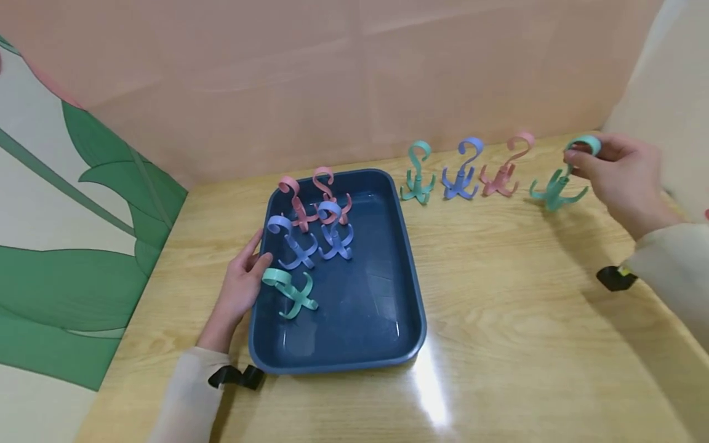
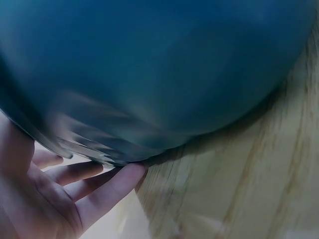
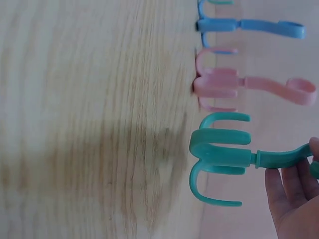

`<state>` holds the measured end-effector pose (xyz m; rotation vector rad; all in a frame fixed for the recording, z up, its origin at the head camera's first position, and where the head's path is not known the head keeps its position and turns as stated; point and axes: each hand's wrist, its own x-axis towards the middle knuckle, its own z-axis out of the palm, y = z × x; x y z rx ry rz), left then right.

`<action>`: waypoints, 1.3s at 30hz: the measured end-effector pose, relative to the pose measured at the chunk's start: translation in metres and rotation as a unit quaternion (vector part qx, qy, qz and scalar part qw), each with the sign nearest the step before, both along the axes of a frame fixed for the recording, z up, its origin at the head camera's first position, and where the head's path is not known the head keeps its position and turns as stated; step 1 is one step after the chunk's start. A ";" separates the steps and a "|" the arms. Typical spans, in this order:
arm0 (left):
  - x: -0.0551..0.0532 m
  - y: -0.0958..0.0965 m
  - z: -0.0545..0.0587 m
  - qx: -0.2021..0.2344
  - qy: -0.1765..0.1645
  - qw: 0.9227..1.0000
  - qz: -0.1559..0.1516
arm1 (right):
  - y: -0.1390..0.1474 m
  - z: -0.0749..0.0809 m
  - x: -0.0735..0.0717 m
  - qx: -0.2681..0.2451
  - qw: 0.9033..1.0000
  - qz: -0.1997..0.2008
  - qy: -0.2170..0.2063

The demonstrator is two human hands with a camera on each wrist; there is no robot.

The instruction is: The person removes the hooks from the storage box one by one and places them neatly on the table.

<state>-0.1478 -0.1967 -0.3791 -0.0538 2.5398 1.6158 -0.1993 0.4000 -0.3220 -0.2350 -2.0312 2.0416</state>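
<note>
At the far right, my right hand [image 1: 631, 175] pinches the curved top of a green multi-prong hook [image 1: 556, 189]. In the right wrist view, the prongs of this green hook [image 3: 222, 154] are upright, just at or above the tabletop; I cannot tell whether they touch. My left hand [image 1: 244, 286] holds the left side of a dark blue tray [image 1: 418, 295], thumb at the rim. Against the outer wall of the tray [image 2: 164, 64] lie fingers [image 2: 112, 196] of that hand. Inside the tray lean two pink hooks [image 1: 299, 212], two purple hooks [image 1: 299, 252] and a green hook [image 1: 296, 295].
Left of the held hook, a pink hook [image 1: 501, 178], a purple hook [image 1: 460, 181] and another green hook [image 1: 418, 184] stand in a row near the back wall [image 1: 360, 92]. Wooden tabletop [image 1: 498, 320] stretches in front of them. A leaf-patterned panel [image 1: 105, 172] borders the left side.
</note>
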 end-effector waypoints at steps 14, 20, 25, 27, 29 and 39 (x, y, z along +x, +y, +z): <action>0.000 0.000 0.001 0.003 0.006 1.000 0.001 | -0.001 0.000 -0.033 0.031 0.997 -0.062 -0.017; 0.001 -0.001 -0.001 0.005 0.010 1.000 -0.005 | -0.005 -0.002 -0.039 0.058 0.995 -0.079 -0.020; 0.001 -0.002 -0.003 -0.002 0.012 1.000 -0.006 | -0.009 -0.003 -0.041 0.096 0.991 -0.086 -0.032; 0.001 -0.001 -0.003 -0.006 0.008 1.000 -0.006 | -0.009 -0.004 -0.041 0.118 0.988 -0.088 -0.038; 0.002 -0.001 -0.003 -0.008 0.005 1.000 -0.005 | -0.010 -0.006 -0.041 0.138 0.985 -0.090 -0.042; 0.007 -0.002 -0.001 -0.013 0.002 1.000 -0.007 | -0.011 -0.012 -0.043 0.195 0.976 -0.089 -0.040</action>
